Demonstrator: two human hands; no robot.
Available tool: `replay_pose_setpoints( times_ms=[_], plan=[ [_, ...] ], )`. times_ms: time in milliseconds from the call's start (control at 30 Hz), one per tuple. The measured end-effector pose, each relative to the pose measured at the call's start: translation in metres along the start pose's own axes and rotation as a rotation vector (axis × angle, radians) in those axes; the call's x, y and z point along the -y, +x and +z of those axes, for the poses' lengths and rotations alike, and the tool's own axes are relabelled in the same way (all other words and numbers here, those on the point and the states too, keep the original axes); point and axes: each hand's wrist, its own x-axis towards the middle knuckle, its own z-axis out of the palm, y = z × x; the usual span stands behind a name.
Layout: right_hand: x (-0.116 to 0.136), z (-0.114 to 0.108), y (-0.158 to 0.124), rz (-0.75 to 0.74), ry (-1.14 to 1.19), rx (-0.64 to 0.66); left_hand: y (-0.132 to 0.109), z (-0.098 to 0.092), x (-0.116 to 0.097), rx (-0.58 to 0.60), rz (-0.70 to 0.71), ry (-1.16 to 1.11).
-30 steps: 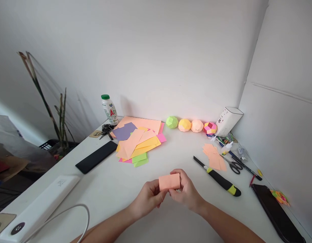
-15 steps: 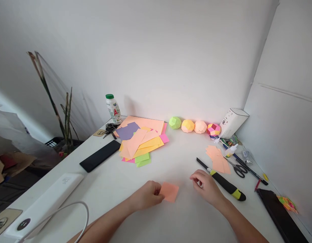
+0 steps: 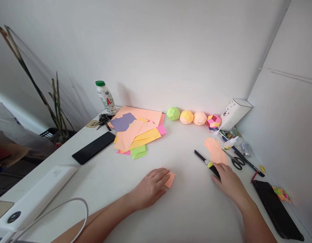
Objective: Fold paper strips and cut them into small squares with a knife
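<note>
My left hand (image 3: pixel 153 187) lies palm down with its fingers stretched out over a small peach paper square (image 3: pixel 170 180). Only the right part of the square shows; the rest is under my fingers. My right hand (image 3: pixel 228 179) is over the black and yellow-green utility knife (image 3: pixel 209 164), its fingers wrapped round the handle. The knife lies on the table with its dark blade pointing up and left. Just beyond it is a small stack of peach paper pieces (image 3: pixel 216 151).
Scissors (image 3: pixel 237 163), a glue bottle (image 3: pixel 230 143) and pens lie at the right, with a black case (image 3: pixel 274 206) nearer. Several paper balls (image 3: pixel 186 117) line the wall. Coloured sheets (image 3: pixel 135 135), a black bar (image 3: pixel 93 147), a bottle (image 3: pixel 106 98) and a white device (image 3: pixel 36 199) are leftward.
My left hand has gone from pinching the square's edge to lying flat on it. My right hand has moved right onto the knife handle. The camera view has shifted slightly.
</note>
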Motion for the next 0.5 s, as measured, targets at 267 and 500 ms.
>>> replay_pose_setpoints(
  times_ms=[267,500],
  plan=[
    [-0.009,-0.004,0.002,0.039,0.116,0.067,0.005,0.002,0.010,0.011,-0.025,-0.109],
    [0.027,-0.027,-0.009,-0.351,0.432,0.244,0.006,-0.002,0.012,0.030,-0.011,-0.150]
  ],
)
